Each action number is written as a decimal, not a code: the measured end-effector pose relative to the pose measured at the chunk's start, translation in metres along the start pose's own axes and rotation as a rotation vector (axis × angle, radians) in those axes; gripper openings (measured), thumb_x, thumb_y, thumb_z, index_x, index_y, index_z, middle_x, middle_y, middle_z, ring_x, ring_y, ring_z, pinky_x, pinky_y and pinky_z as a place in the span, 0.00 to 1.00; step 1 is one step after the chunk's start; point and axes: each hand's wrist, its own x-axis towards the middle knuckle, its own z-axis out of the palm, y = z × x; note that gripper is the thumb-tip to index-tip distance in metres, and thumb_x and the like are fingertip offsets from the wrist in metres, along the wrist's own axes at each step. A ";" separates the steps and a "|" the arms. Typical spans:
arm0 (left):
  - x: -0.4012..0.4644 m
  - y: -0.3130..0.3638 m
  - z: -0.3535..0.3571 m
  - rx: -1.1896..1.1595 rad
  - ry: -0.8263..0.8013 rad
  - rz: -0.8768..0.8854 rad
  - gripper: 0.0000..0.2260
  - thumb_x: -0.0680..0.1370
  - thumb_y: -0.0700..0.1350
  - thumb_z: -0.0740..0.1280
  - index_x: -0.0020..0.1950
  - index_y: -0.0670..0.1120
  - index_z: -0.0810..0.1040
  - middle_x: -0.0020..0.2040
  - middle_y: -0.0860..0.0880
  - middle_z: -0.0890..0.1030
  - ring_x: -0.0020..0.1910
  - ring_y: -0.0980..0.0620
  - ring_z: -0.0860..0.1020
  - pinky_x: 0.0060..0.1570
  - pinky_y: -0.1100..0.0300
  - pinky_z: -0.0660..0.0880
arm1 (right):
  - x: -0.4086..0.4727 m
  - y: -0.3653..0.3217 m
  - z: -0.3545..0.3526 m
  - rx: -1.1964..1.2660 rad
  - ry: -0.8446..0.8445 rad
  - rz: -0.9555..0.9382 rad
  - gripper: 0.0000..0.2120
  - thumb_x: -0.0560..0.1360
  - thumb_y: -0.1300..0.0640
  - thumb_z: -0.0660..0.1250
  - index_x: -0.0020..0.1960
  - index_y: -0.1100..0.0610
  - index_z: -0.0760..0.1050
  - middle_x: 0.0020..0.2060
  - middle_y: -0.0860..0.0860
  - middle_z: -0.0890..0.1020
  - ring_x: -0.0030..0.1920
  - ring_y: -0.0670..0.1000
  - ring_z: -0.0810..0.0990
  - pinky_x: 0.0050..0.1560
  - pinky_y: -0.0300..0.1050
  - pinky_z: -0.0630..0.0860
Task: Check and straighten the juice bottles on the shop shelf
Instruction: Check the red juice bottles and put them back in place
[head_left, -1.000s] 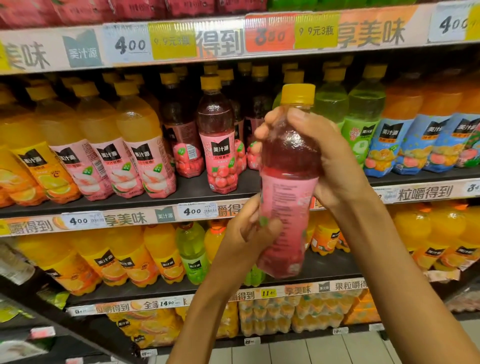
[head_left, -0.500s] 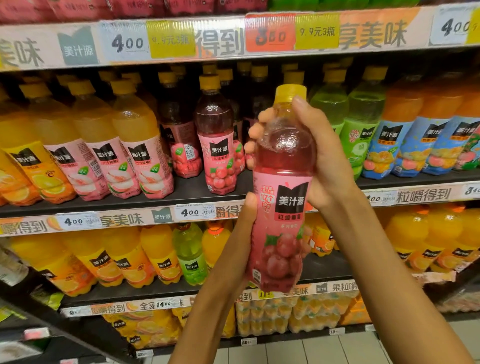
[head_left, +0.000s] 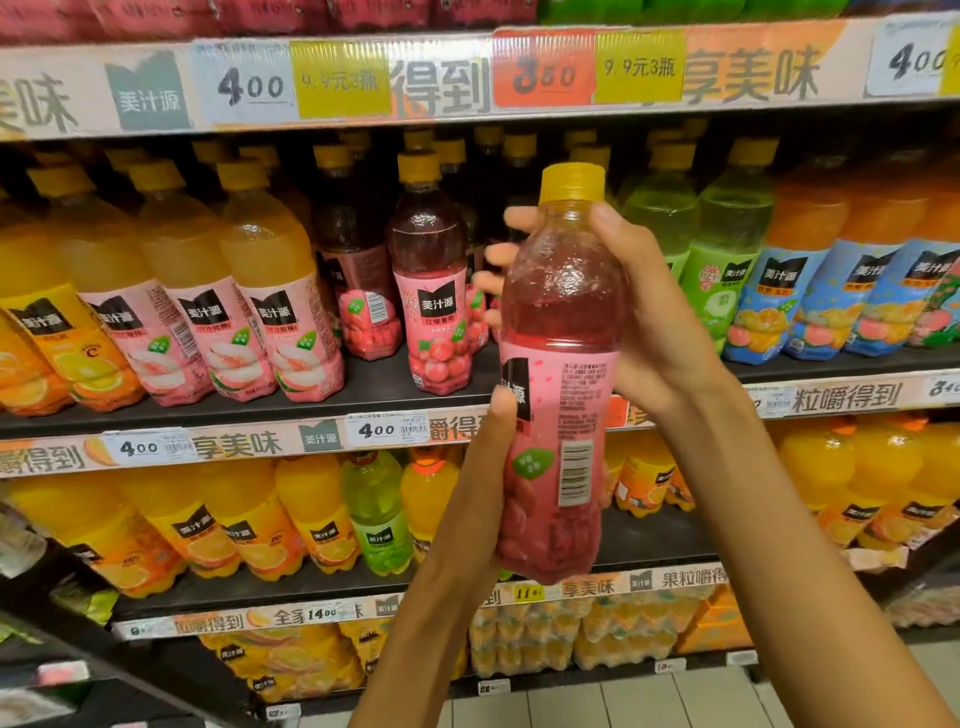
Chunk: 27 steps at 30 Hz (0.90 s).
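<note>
I hold a red juice bottle (head_left: 561, 364) with a yellow cap and pink label upright in front of the shelf. Its barcode and small print face me. My right hand (head_left: 660, 322) grips the shoulder below the cap, fingers curled round the far side. My left hand (head_left: 483, 483) holds the lower body, thumb on the label's left edge. On the middle shelf (head_left: 363, 384) behind, a matching red bottle (head_left: 434, 291) stands label forward, and another (head_left: 358, 291) shows its barcode.
Rows of orange, peach, green and blue-labelled juice bottles fill the middle shelf and the lower shelf (head_left: 649, 540). Price strips (head_left: 379, 431) run along the shelf fronts. Shrink-wrapped packs (head_left: 597, 629) sit at the bottom. A dark side rack (head_left: 130, 660) slants at lower left.
The bottle has been turned in my hands: its front label with the brand name faced me half a second ago, now the barcode side does. Both hands kept their hold.
</note>
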 end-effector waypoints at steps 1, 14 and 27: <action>-0.001 0.000 -0.001 -0.024 -0.028 -0.022 0.44 0.60 0.74 0.68 0.62 0.40 0.77 0.46 0.41 0.83 0.42 0.44 0.82 0.44 0.52 0.79 | -0.001 0.003 0.000 0.064 -0.057 0.029 0.17 0.75 0.49 0.63 0.55 0.60 0.78 0.50 0.58 0.82 0.57 0.61 0.79 0.60 0.60 0.76; 0.003 0.008 0.006 0.132 0.131 0.106 0.36 0.74 0.68 0.58 0.48 0.32 0.75 0.35 0.38 0.75 0.32 0.46 0.73 0.35 0.54 0.72 | 0.000 0.004 0.003 -0.211 0.182 -0.007 0.11 0.77 0.51 0.66 0.40 0.54 0.81 0.35 0.48 0.84 0.38 0.44 0.82 0.39 0.37 0.78; 0.010 0.006 -0.003 0.027 0.068 -0.015 0.40 0.60 0.75 0.63 0.48 0.39 0.79 0.33 0.41 0.81 0.29 0.47 0.77 0.33 0.55 0.79 | 0.004 0.009 0.005 0.001 0.064 -0.135 0.09 0.73 0.57 0.63 0.48 0.61 0.75 0.39 0.55 0.83 0.40 0.54 0.82 0.44 0.49 0.79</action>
